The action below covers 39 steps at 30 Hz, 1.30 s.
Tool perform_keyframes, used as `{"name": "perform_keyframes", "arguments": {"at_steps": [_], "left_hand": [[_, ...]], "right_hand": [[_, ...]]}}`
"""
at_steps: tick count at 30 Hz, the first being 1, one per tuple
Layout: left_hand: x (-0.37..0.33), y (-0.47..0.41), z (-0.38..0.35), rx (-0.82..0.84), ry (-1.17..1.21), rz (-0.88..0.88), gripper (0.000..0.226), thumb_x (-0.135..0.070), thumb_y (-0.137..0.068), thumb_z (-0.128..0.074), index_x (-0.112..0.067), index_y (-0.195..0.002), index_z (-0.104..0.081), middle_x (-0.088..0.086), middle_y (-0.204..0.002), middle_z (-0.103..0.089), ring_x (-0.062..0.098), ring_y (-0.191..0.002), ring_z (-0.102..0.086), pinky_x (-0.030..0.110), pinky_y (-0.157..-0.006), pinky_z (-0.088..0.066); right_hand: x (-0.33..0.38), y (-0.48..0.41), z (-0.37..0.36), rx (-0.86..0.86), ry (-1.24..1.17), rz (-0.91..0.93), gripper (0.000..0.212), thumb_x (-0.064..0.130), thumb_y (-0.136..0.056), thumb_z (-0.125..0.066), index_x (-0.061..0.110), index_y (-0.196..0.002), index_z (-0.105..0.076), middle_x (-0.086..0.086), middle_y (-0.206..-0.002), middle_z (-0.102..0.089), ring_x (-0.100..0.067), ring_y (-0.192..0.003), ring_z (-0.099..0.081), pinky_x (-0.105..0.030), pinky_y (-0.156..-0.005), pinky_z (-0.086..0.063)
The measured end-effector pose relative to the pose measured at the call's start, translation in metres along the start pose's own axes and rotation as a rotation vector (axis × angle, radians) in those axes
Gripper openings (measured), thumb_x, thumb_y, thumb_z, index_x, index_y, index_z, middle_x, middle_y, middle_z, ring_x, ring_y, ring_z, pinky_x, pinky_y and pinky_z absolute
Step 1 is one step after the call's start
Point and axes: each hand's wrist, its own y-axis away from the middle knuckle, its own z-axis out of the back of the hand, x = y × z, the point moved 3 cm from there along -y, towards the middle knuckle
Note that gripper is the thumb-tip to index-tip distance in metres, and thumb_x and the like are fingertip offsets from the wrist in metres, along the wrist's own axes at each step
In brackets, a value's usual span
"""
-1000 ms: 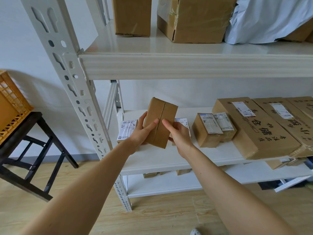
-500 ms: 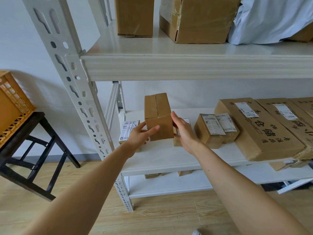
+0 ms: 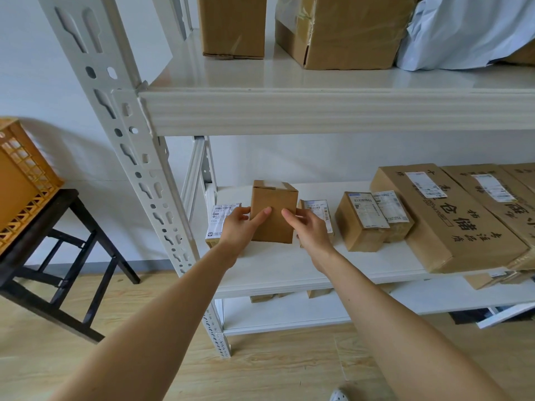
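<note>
Small cardboard box (image 3: pixel 273 231) stands upright on the white shelf (image 3: pixel 289 267), between the left labelled parcel (image 3: pixel 219 217) and the right labelled parcel (image 3: pixel 318 208). I see my left hand (image 3: pixel 236 231) and right hand (image 3: pixel 312 231) gripping its sides, thumbs on its front face.

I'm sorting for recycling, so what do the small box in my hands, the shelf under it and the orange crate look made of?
The small box is matt brown cardboard with a taped top seam. The shelf looks like painted metal, smooth, off-white, slightly glossy. The crate is probably moulded plastic, judging by its orange lattice walls.
</note>
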Motion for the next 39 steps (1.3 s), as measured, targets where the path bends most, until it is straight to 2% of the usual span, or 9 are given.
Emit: {"name": "perform_keyframes", "arguments": {"at_steps": [6, 8, 12, 15, 17, 21, 26, 33, 39], "left_hand": [[-0.016, -0.006, 0.001, -0.037, 0.088, 0.024, 0.060, -0.059, -0.090, -0.060, -0.012, -0.125, -0.045, 0.002, -0.116, -0.056, 0.018, -0.106, -0.054, 0.030, -0.087, -0.038], [-0.016, -0.009, 0.002, -0.024, 0.107, 0.025, 0.059, -0.062, -0.094, -0.052, -0.013, -0.125, -0.046, 0.003, -0.121, -0.055, 0.020, -0.113, -0.051, 0.036, -0.095, -0.038], [-0.005, -0.012, 0.002, 0.008, 0.174, 0.049, 0.059, -0.072, -0.091, -0.046, -0.022, -0.123, -0.051, 0.000, -0.121, -0.059, 0.023, -0.117, -0.055, 0.047, -0.111, -0.039], [0.001, -0.012, 0.000, 0.039, 0.203, 0.043, 0.050, -0.065, -0.097, -0.040, -0.026, -0.125, -0.052, -0.004, -0.113, -0.063, 0.023, -0.116, -0.056, 0.048, -0.111, -0.038], [0.002, -0.011, -0.004, 0.062, 0.207, 0.037, 0.045, -0.061, -0.099, -0.041, -0.028, -0.126, -0.053, -0.008, -0.109, -0.063, 0.019, -0.109, -0.057, 0.043, -0.106, -0.042], [0.003, -0.006, -0.008, 0.085, 0.158, -0.011, 0.052, -0.044, -0.092, -0.065, -0.027, -0.139, -0.049, -0.009, -0.104, -0.066, 0.004, -0.091, -0.062, 0.016, -0.070, -0.049], [0.014, -0.014, -0.014, 0.066, 0.098, -0.031, 0.066, -0.028, -0.087, -0.076, -0.026, -0.145, -0.045, 0.001, -0.119, -0.065, 0.022, -0.113, -0.063, 0.020, -0.072, -0.053], [0.025, -0.024, -0.025, 0.044, 0.087, 0.059, 0.068, -0.022, -0.092, -0.071, -0.020, -0.149, -0.035, 0.008, -0.128, -0.060, 0.024, -0.112, -0.061, 0.023, -0.066, -0.052], [0.042, -0.037, -0.025, 0.020, 0.055, 0.190, 0.051, -0.007, -0.096, -0.060, -0.006, -0.142, -0.038, 0.010, -0.129, -0.058, 0.020, -0.106, -0.058, 0.028, -0.082, -0.048]], "right_hand": [[0.003, -0.004, -0.003, 0.049, -0.124, -0.071, 0.006, 0.029, -0.097, -0.061, 0.027, -0.100, -0.065, 0.009, -0.101, -0.069, -0.006, -0.098, -0.062, -0.030, -0.093, -0.048], [0.004, -0.004, -0.002, 0.033, -0.171, -0.100, 0.016, 0.015, -0.098, -0.054, 0.024, -0.094, -0.067, 0.008, -0.097, -0.068, -0.009, -0.097, -0.061, -0.039, -0.102, -0.046], [0.008, -0.004, -0.001, 0.061, -0.121, -0.012, 0.042, -0.004, -0.077, -0.049, 0.025, -0.089, -0.077, 0.000, -0.087, -0.070, -0.016, -0.086, -0.057, -0.025, -0.082, -0.049], [0.010, -0.009, -0.003, 0.076, -0.002, 0.067, 0.047, -0.014, -0.082, -0.053, 0.012, -0.117, -0.071, 0.000, -0.099, -0.072, -0.010, -0.092, -0.066, -0.011, -0.068, -0.051], [0.009, -0.014, -0.002, 0.041, 0.018, 0.090, 0.044, -0.008, -0.085, -0.065, 0.011, -0.125, -0.066, 0.001, -0.107, -0.071, -0.007, -0.099, -0.067, -0.012, -0.072, -0.053], [0.007, -0.020, -0.002, -0.003, 0.020, 0.115, 0.041, 0.006, -0.086, -0.074, 0.016, -0.124, -0.065, 0.006, -0.103, -0.069, 0.002, -0.090, -0.065, -0.010, -0.071, -0.053], [0.000, -0.025, 0.004, -0.087, 0.028, 0.127, 0.036, 0.009, -0.085, -0.076, 0.014, -0.120, -0.067, 0.008, -0.100, -0.069, 0.003, -0.087, -0.063, -0.006, -0.069, -0.052], [-0.017, -0.039, 0.008, -0.106, 0.067, 0.054, 0.031, 0.009, -0.089, -0.071, 0.011, -0.120, -0.069, 0.003, -0.109, -0.070, -0.005, -0.094, -0.063, -0.017, -0.077, -0.054], [-0.041, -0.060, 0.001, -0.006, 0.144, -0.040, 0.043, -0.009, -0.091, -0.056, 0.003, -0.131, -0.061, -0.005, -0.127, -0.065, -0.019, -0.120, -0.060, -0.026, -0.098, -0.051]]}}
